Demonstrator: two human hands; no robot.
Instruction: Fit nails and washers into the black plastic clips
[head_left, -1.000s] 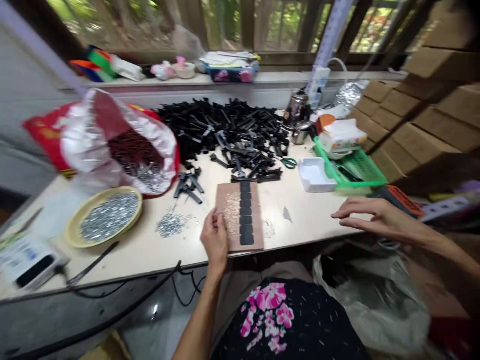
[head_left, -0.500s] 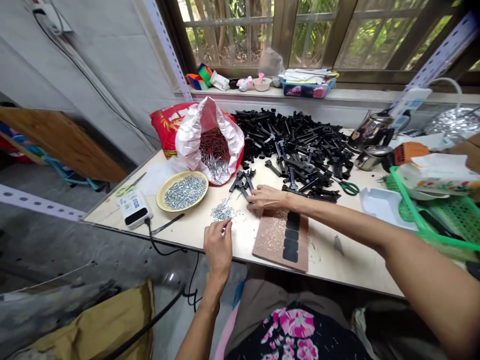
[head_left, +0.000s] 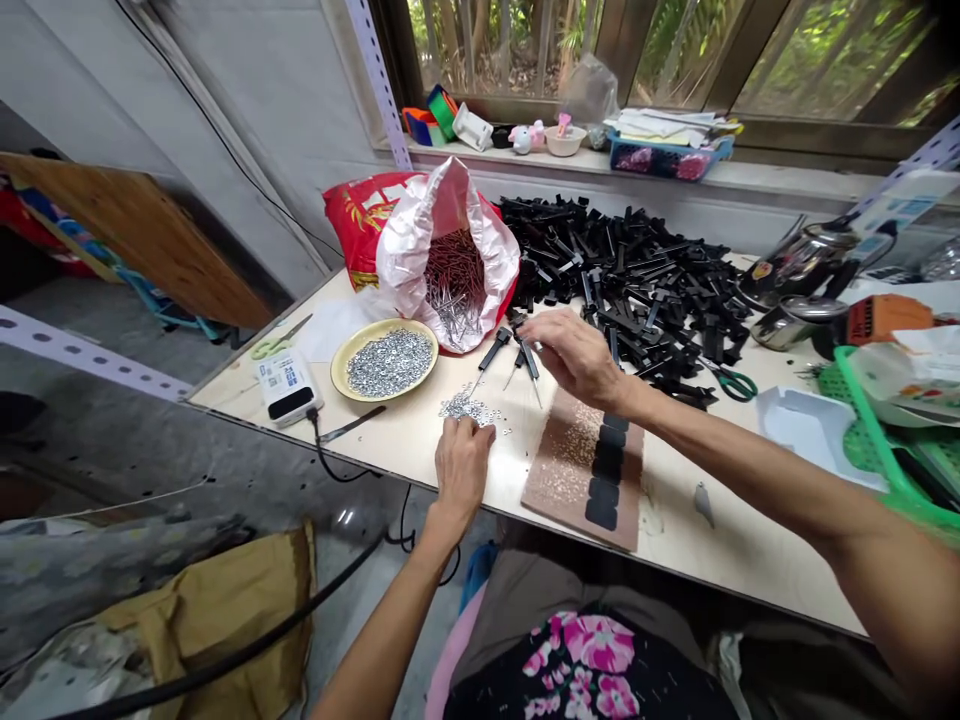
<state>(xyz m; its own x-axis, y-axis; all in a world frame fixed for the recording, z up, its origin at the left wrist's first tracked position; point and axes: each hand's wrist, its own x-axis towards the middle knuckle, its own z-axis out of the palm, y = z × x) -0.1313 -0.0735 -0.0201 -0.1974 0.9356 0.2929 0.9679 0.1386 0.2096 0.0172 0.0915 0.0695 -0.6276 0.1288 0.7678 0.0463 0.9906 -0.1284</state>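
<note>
My left hand (head_left: 461, 463) rests on the table edge, its fingers curled down onto a small heap of tiny silver washers (head_left: 469, 409). My right hand (head_left: 574, 352) hovers above the table with its fingers pinched on several black plastic pieces with metal pins (head_left: 525, 358). One more black piece (head_left: 491, 352) lies just left of it. A brown board (head_left: 589, 465) with a row of black pads and scattered glittery bits lies right of my left hand, under my right wrist.
A yellow plate of silver washers (head_left: 386, 360), a red and white bag of nails (head_left: 450, 270), a big heap of black plastic parts (head_left: 637, 280), scissors (head_left: 731, 380), a white tray (head_left: 814, 430), a green basket (head_left: 889, 450), metal pots (head_left: 799, 275) and a white device with a cable (head_left: 286, 383).
My right hand has lifted off the table holding black pieces. My left hand slid forward onto the washer heap. The view shifted slightly left.
</note>
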